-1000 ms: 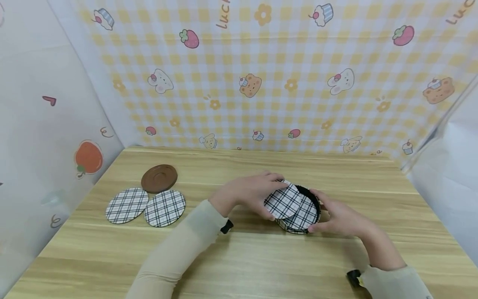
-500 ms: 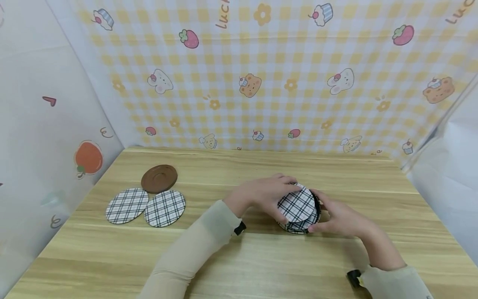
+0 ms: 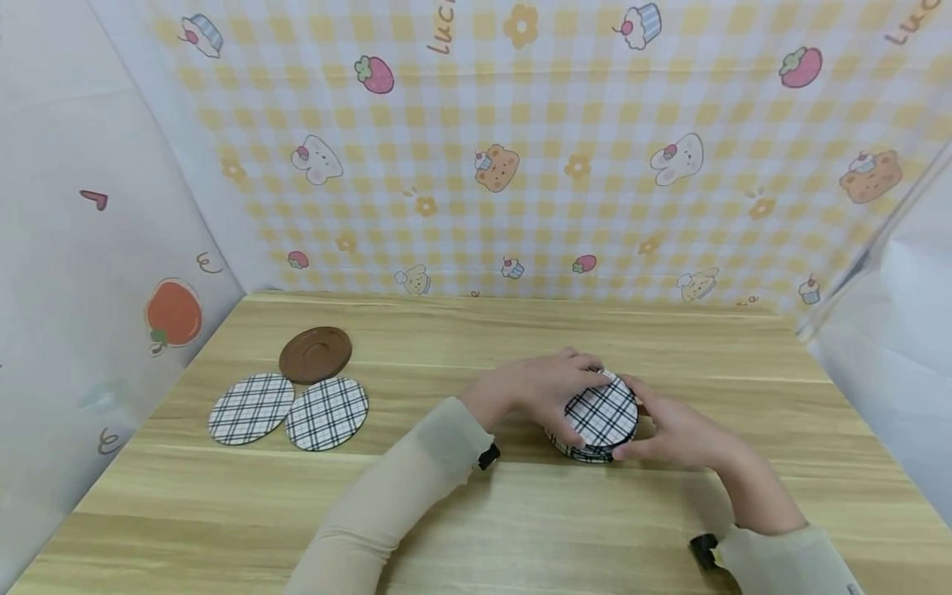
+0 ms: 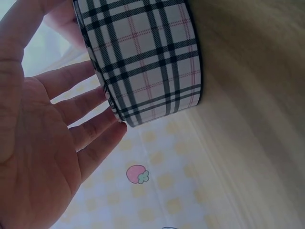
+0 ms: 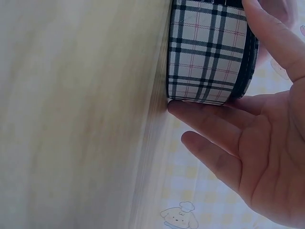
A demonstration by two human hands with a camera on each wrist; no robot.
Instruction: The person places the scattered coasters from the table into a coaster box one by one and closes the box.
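Observation:
A round holder [image 3: 576,454] covered in black-and-white plaid stands right of the table's middle, its plaid wall [image 4: 147,57] filling the top of the left wrist view. Over its mouth lies a round plaid coaster [image 3: 604,415], nearly lined up with the rim. My left hand [image 3: 549,392] grips this coaster from the left, thumb at the near edge and fingers at the far edge. From the right, my right hand [image 3: 680,434] holds the holder between thumb and fingers. In the right wrist view a dark band [image 5: 248,67] shows at the holder's rim. The holder's inside is hidden.
Two more plaid coasters, a left one [image 3: 251,409] and a right one [image 3: 327,415], lie flat on the left of the wooden table [image 3: 476,529]. Behind them is a brown round disc [image 3: 316,355]. A patterned cloth [image 3: 476,107] hangs along the back edge.
My left hand has moved right with the coaster, from partly over the holder's left side to covering nearly all its mouth. The right hand has stayed at the holder.

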